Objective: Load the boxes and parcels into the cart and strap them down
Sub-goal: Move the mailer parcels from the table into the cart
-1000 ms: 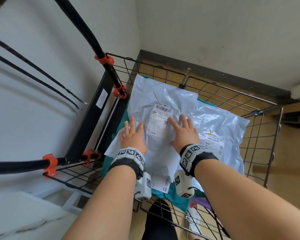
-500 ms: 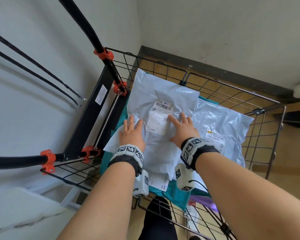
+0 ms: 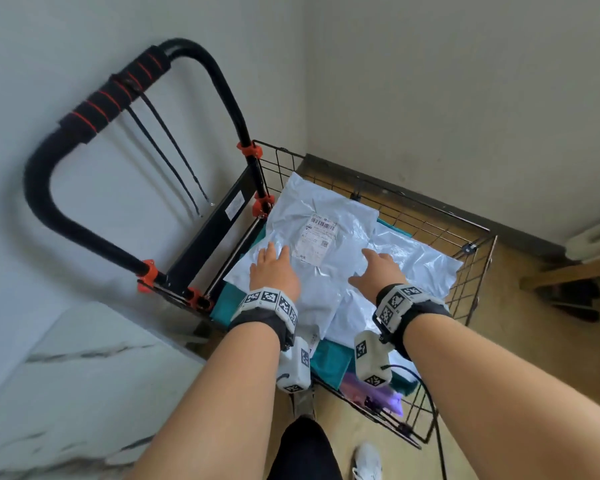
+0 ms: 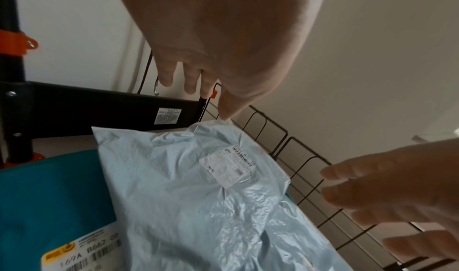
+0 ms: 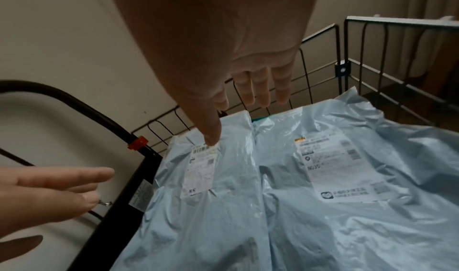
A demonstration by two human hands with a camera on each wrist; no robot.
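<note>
Both hands (image 3: pixel 274 271) lifted off top parcel (image 3: pixel 321 244), right hand (image 3: pixel 378 268) shifted right

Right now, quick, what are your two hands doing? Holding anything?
Left hand: open, fingers straight, holding nothing, above the pale blue parcel.
Right hand: open, fingers spread, holding nothing.

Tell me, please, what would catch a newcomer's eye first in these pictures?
Two pale blue plastic mailers, the top mailer overlapping the second mailer, lie on a teal parcel in the wire cart by the wall corner. The left hand and right hand hover open over them, fingers spread. Behind stands the cart's black handle with orange clamps, and two dark straps hang from it unused.
</note>
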